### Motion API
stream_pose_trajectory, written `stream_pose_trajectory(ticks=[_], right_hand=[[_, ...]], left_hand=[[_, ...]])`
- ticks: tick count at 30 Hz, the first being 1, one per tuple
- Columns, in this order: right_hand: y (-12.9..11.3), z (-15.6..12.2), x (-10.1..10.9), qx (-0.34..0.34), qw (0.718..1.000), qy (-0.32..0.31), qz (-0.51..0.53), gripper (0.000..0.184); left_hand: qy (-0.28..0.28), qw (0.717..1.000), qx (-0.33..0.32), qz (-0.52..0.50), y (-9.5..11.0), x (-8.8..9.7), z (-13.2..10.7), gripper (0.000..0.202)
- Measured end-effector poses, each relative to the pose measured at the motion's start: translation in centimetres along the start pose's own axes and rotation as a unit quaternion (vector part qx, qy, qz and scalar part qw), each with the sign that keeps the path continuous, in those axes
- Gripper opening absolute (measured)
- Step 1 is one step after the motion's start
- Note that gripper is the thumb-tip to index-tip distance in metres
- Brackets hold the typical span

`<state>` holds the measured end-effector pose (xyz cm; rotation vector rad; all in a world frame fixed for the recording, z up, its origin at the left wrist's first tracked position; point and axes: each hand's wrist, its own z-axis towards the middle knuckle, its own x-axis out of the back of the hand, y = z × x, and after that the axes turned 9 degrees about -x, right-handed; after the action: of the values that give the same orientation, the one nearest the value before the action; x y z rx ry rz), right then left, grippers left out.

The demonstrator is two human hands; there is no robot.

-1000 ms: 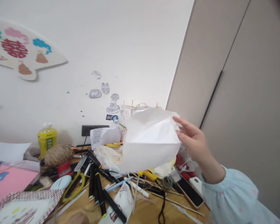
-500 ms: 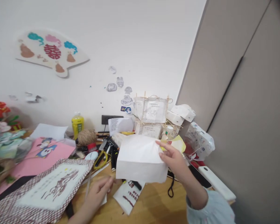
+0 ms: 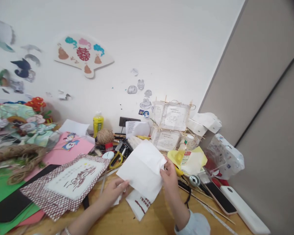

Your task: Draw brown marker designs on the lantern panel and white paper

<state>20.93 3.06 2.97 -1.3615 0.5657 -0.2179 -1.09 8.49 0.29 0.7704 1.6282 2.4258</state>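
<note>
A blank white sheet of paper (image 3: 142, 163) with a crease across it is held up, tilted, over the wooden table. My right hand (image 3: 170, 176) pinches its right edge, where the paper is crumpled. At the lower left edge of the sheet is my left hand (image 3: 114, 193), its thumb and fingers closed on the paper; a small white piece shows beneath these fingers. Partly covered by the sheet, a smaller white paper with dark red writing (image 3: 139, 208) lies on the table. Left of my hands rests a drawing with a red checked border (image 3: 72, 179).
Behind the sheet stand lantern-like paper panels on sticks (image 3: 175, 117). Yellow-handled scissors (image 3: 116, 160), a twine ball (image 3: 105, 136) and a yellow bottle (image 3: 98, 124) sit left of them. To the right are a clear bottle (image 3: 186, 148), a phone (image 3: 220, 197) and a white box (image 3: 245, 209).
My left hand has come up to the sheet and closed on its lower left edge. The sheet has turned and tilted in my right hand. The camera view has swung left.
</note>
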Motion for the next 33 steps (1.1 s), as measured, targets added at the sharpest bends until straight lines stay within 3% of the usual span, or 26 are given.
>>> stream_pose_trajectory(ticks=[3, 8, 11, 14, 20, 33], right_hand=[[1.1, -0.3, -0.3, -0.002, 1.000, -0.018, 0.024, 0.072], [0.7, 0.6, -0.4, -0.049, 0.991, -0.125, 0.004, 0.048], [0.1, 1.1, -0.8, -0.094, 0.973, -0.210, -0.002, 0.058], [0.0, 1.2, -1.2, -0.091, 0.964, -0.249, -0.027, 0.062], [0.8, 1.0, -1.1, -0.047, 0.979, -0.199, -0.004, 0.045], [-0.2, 0.2, -0.6, -0.030, 0.980, -0.197, -0.002, 0.036]], left_hand=[[0.019, 1.000, -0.010, 0.011, 0.7, 0.4, 0.3, 0.048], [0.022, 0.999, -0.039, 0.009, 1.2, 1.6, 0.6, 0.031], [0.029, 0.999, -0.036, 0.006, 0.7, 2.4, 0.7, 0.027], [0.032, 0.999, -0.018, 0.003, -0.1, 3.0, 0.8, 0.026], [0.025, 0.999, 0.027, -0.026, -0.5, 3.4, 0.7, 0.032], [0.084, 0.993, 0.049, -0.060, 2.0, 3.3, 0.0, 0.029]])
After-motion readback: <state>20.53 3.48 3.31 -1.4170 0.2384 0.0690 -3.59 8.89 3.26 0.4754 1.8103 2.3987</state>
